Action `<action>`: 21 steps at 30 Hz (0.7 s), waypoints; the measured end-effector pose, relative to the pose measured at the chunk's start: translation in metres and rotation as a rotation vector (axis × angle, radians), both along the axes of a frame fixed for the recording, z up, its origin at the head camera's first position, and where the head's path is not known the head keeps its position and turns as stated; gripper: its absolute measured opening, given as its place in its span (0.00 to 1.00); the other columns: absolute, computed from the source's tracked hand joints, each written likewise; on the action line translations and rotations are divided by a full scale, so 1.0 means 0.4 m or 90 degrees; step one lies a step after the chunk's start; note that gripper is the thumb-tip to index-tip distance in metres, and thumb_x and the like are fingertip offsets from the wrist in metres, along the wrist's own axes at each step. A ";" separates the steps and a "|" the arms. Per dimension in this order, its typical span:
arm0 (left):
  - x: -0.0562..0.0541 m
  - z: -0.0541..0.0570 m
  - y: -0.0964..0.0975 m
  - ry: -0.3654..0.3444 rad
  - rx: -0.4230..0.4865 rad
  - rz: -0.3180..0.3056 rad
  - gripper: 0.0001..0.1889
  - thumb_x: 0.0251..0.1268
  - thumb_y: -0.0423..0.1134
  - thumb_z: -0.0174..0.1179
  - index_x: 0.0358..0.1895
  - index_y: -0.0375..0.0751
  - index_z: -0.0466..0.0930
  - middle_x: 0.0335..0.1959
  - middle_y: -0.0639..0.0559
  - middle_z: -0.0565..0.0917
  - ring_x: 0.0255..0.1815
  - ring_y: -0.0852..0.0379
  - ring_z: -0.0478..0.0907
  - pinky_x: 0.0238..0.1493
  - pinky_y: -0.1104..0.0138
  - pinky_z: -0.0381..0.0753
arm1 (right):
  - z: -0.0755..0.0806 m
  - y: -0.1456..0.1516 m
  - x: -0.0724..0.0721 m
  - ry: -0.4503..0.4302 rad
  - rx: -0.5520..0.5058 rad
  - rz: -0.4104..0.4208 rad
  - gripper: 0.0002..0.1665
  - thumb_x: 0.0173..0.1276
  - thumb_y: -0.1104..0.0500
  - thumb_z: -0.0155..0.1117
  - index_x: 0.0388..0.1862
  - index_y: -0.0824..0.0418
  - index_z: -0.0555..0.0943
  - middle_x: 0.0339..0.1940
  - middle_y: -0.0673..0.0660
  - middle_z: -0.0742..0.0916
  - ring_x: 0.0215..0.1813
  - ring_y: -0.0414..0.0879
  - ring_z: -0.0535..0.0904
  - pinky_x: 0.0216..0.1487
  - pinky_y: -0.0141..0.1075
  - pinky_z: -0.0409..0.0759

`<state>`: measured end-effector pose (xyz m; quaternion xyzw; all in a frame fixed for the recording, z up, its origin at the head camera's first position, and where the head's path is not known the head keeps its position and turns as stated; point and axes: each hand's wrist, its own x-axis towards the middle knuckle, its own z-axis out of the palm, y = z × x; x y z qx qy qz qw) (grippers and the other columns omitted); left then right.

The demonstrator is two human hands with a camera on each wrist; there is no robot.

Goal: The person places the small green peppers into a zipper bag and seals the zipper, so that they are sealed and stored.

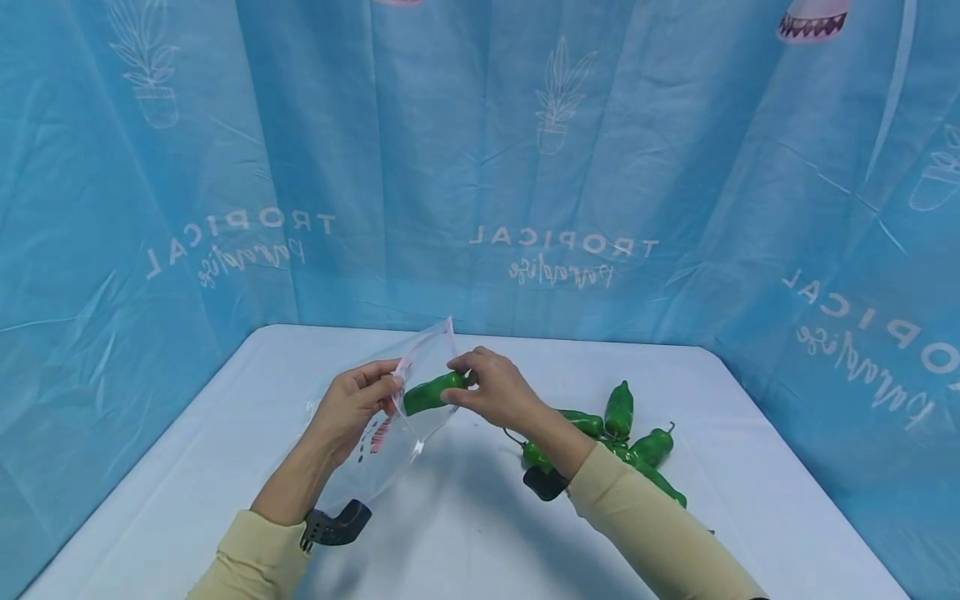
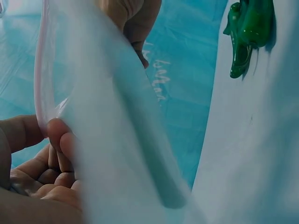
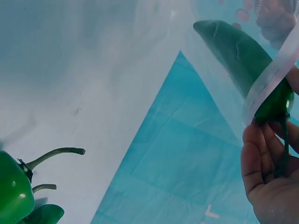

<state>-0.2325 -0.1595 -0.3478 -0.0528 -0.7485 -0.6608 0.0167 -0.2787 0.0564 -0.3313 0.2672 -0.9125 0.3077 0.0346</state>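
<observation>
Here, head view, clear bag [image 1: 386,462]: it is held up over the white table [image 1: 735,467], mouth parted.
Head view, left hand [image 1: 352,408]: your thumb and fingers pinch the bag's pink-edged rim.
Head view, right hand [image 1: 498,392]: at the bag's mouth, you pinch one green pepper [image 1: 431,395] by its stem end.
Head view, other peppers [image 1: 619,410]: they lie heaped to the right of the bag, partly hidden by your right arm.
Head view, blue curtain [image 1: 420,125]: it hangs behind the bag, printed with plants and mirrored lettering.
Left wrist view, pink rim: it runs between your left thumb and finger; the pepper shows as a blurred green shape through the bag's film.
Right wrist view, pepper: its tip and most of its body sit inside the bag; its stem end pokes out past the rim, against your right fingers.
</observation>
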 end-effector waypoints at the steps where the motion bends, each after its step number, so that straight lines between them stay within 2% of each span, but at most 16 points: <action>1: 0.000 0.001 -0.001 0.001 0.000 0.000 0.24 0.66 0.46 0.57 0.62 0.38 0.72 0.57 0.37 0.75 0.38 0.55 0.76 0.50 0.63 0.74 | 0.000 0.000 0.000 0.008 0.001 0.000 0.28 0.59 0.47 0.68 0.57 0.55 0.78 0.47 0.52 0.82 0.48 0.46 0.79 0.44 0.33 0.81; 6: -0.004 0.004 -0.007 0.003 -0.004 0.007 0.23 0.67 0.44 0.56 0.61 0.38 0.72 0.54 0.39 0.76 0.35 0.58 0.74 0.49 0.64 0.72 | 0.002 0.008 0.007 0.048 -0.018 -0.016 0.29 0.58 0.45 0.69 0.57 0.54 0.78 0.50 0.53 0.81 0.51 0.47 0.78 0.47 0.39 0.80; 9: -0.006 0.006 -0.007 0.002 0.000 0.011 0.22 0.68 0.44 0.55 0.61 0.38 0.72 0.52 0.39 0.76 0.32 0.60 0.73 0.48 0.64 0.71 | 0.003 0.020 0.012 0.053 -0.038 -0.035 0.29 0.58 0.44 0.68 0.57 0.54 0.78 0.51 0.53 0.81 0.52 0.47 0.78 0.48 0.41 0.81; 16: -0.006 0.012 -0.007 -0.001 -0.001 0.023 0.22 0.67 0.44 0.56 0.60 0.38 0.72 0.35 0.55 0.76 0.30 0.60 0.73 0.48 0.63 0.68 | 0.001 0.056 0.029 0.041 -0.086 -0.050 0.27 0.57 0.45 0.70 0.55 0.52 0.78 0.51 0.51 0.81 0.52 0.47 0.79 0.49 0.42 0.81; 21: -0.001 0.022 -0.011 0.003 -0.001 0.023 0.23 0.66 0.46 0.57 0.60 0.38 0.72 0.32 0.57 0.76 0.31 0.61 0.73 0.50 0.63 0.69 | -0.008 0.094 0.041 0.037 -0.117 -0.048 0.26 0.57 0.46 0.70 0.54 0.50 0.78 0.51 0.50 0.82 0.53 0.45 0.79 0.52 0.42 0.80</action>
